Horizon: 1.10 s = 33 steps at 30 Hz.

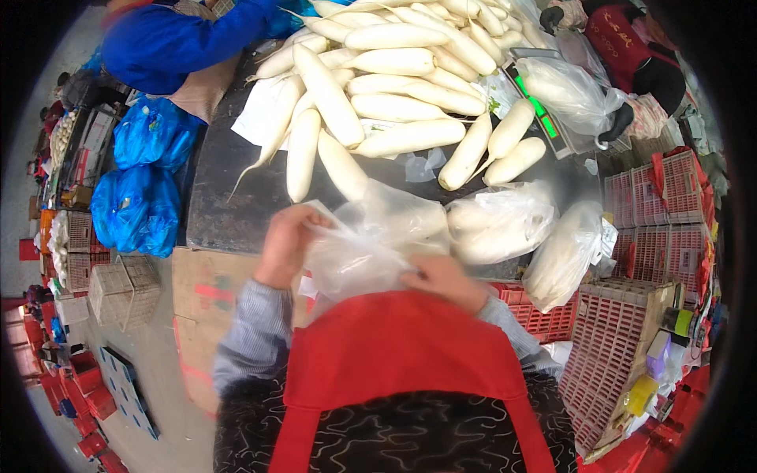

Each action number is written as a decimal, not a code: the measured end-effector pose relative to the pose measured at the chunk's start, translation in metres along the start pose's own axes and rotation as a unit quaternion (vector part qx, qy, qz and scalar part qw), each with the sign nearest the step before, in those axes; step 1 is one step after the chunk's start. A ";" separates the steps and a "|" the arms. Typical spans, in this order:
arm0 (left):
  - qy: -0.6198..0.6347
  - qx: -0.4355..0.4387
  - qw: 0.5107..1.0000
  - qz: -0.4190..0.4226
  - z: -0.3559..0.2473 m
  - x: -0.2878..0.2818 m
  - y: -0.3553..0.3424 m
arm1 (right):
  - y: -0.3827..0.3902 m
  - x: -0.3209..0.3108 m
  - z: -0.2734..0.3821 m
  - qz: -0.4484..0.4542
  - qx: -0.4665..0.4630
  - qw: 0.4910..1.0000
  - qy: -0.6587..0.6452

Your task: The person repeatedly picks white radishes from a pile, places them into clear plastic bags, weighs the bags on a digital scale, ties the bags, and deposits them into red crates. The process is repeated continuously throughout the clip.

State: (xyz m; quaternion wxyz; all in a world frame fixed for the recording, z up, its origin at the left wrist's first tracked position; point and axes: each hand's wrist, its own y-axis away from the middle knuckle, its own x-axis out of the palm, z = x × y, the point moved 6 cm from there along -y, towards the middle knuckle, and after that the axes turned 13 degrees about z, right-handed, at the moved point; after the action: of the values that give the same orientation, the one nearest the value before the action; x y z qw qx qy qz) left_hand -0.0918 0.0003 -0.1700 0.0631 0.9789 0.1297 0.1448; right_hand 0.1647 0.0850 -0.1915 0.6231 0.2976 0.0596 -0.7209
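A clear plastic bag point(347, 264) is stretched between my two hands at the table's near edge. My left hand point(285, 246) is closed, pinching the bag's edge. Slightly blurred, my right hand point(448, 282) is closed on the bag's other side with thumb and fingers together. Pale radish shapes show through the plastic at the bag's far side; whether they lie inside or behind it I cannot tell. Just beyond, a white radish point(341, 167) touches the plastic. To the right lie a bag of radishes point(501, 225) and another filled bag point(561, 256) at the table's edge.
A large heap of white radishes point(394, 61) covers the far part of the dark table point(217, 185). A scale point(544, 118) with a green display carries a bagged load. Blue bags point(136, 209) stand left, plastic crates point(623, 347) right. Two people work across the table.
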 end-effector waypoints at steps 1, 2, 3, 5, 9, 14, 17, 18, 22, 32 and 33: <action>0.297 0.039 0.953 0.045 0.018 0.014 0.002 | -0.004 0.006 -0.003 0.043 -0.004 0.996 0.078; 0.379 0.090 0.897 0.208 0.003 0.017 -0.009 | -0.007 0.013 -0.006 0.105 0.028 0.980 0.165; 0.417 0.035 0.904 0.087 0.012 -0.003 -0.021 | -0.001 -0.002 0.013 0.019 -0.100 0.987 0.128; 0.432 -0.087 0.880 -0.177 0.032 -0.027 -0.021 | 0.026 -0.034 0.039 -0.081 -0.251 0.962 0.070; 0.169 -0.039 0.985 0.005 0.000 0.025 -0.027 | 0.005 -0.050 0.045 -0.025 -0.188 0.868 -0.458; -0.359 0.090 0.915 0.157 -0.021 0.093 0.009 | -0.035 -0.035 0.064 -0.036 -0.089 0.962 -0.257; -0.452 0.082 0.886 -0.059 -0.042 0.028 -0.009 | -0.010 -0.036 0.067 -0.045 -0.094 0.988 -0.111; -0.544 0.083 0.824 -0.134 -0.061 -0.002 -0.013 | 0.003 -0.036 0.068 -0.022 -0.108 0.989 -0.094; -0.254 0.034 0.965 0.058 -0.003 0.006 -0.018 | 0.019 -0.049 0.071 -0.060 -0.086 0.984 -0.147; -0.339 0.118 0.932 -0.044 -0.012 -0.008 0.018 | 0.043 -0.086 0.045 -0.410 -0.093 0.907 0.005; -0.351 0.130 0.925 -0.067 -0.034 -0.024 0.026 | 0.066 -0.091 0.019 -0.446 -0.027 0.894 -0.023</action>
State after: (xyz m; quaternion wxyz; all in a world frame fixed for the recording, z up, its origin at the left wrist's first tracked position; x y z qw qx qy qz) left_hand -0.1178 -0.0283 -0.1398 -0.0140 0.9556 0.1826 -0.2308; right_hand 0.2240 0.1400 -0.1114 0.2455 0.2056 0.1911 -0.9279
